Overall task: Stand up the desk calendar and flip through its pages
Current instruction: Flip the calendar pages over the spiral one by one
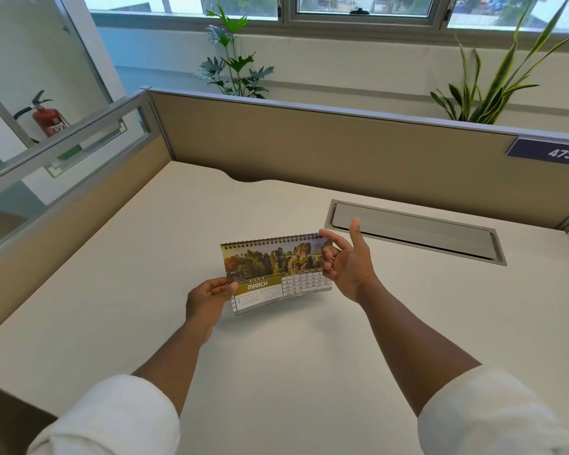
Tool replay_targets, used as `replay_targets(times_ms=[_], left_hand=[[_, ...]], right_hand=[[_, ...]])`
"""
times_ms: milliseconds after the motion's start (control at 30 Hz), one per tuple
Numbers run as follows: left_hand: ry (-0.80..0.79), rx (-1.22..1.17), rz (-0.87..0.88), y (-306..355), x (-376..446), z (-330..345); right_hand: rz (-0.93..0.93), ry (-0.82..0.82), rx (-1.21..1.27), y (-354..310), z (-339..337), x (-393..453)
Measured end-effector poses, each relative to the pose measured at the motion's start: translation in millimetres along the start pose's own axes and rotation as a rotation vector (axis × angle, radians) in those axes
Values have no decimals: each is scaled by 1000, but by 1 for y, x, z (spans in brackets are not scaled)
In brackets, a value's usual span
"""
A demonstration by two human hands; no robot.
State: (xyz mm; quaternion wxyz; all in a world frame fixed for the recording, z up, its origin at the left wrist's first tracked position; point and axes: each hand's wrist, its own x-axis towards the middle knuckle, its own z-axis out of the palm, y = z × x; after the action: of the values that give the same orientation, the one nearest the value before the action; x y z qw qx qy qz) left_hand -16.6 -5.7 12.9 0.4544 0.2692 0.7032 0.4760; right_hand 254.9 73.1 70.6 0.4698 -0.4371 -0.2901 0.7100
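A spiral-bound desk calendar [273, 267] stands upright on the cream desk [145, 257], showing a March page with a rocky landscape photo above the date grid. My left hand [209, 298] pinches the page's lower left edge between thumb and fingers. My right hand [345, 261] is at the calendar's right end, fingers spread and loosely curled, fingertips touching the top right corner near the wire binding. The calendar's back and its base are hidden from me.
A grey cable hatch [414, 234] is set into the desk behind my right hand. Tan partition panels [309, 146] close off the back and left sides. Potted plants [234, 67] rise behind the partition. A sign reading 473 [554, 152] hangs at the right.
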Motion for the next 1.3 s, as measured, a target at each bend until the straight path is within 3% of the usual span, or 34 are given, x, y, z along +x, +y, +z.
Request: replay_targets(times_ms=[300, 600, 1300], left_hand=[[2, 5, -2, 0, -1, 0], [1, 15, -9, 0, 1, 0], [-6, 3, -26, 3, -8, 0]], right_hand=[[5, 193, -45, 10, -19, -5], [78, 364, -321, 20, -26, -4], [39, 215, -501, 26, -37, -13]])
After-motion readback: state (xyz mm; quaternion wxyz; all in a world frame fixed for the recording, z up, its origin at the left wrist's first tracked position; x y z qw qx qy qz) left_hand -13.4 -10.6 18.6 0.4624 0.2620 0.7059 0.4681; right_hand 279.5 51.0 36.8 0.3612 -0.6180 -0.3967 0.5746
